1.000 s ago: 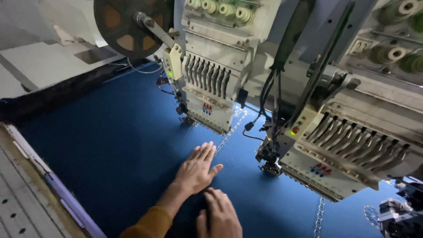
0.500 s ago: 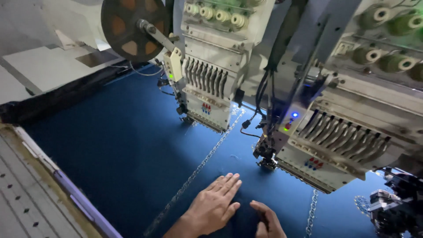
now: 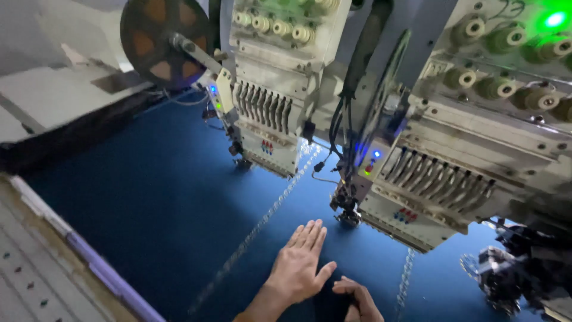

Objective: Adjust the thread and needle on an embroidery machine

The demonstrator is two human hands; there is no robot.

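1. Left hand (image 3: 298, 268) – flat, palm down on the dark blue stretched fabric (image 3: 149, 197), fingers straight and close together, thumb splayed out to the right. Holds nothing, just presses on the cloth.
2. Right hand (image 3: 356, 295) – at the bottom edge of the view, fingers curled down onto the same fabric just right of the left thumb. Mostly cropped by the frame; cannot tell whether it pinches anything.
3. Both hands sit near the front edge of the fabric, just in front of the nearer cream-coloured embroidery head with a row of needle bars (image 3: 417, 185). Left fingertips are near its needle foot (image 3: 347, 214), not touching.
4. A line of small shiny sequins (image 3: 262, 223) runs diagonally across the fabric, passing just left of the left hand. A second sequin line (image 3: 407, 277) lies to the right of the right hand.
5. Second cream embroidery head (image 3: 268, 119) stands further back, with a brown round sequin reel (image 3: 158, 42) up at its left.
6. Pale metal frame rail (image 3: 77, 250) borders the fabric's left edge – well apart from the hands.
7. Green indicator light (image 3: 554, 19) glows at the top right corner.
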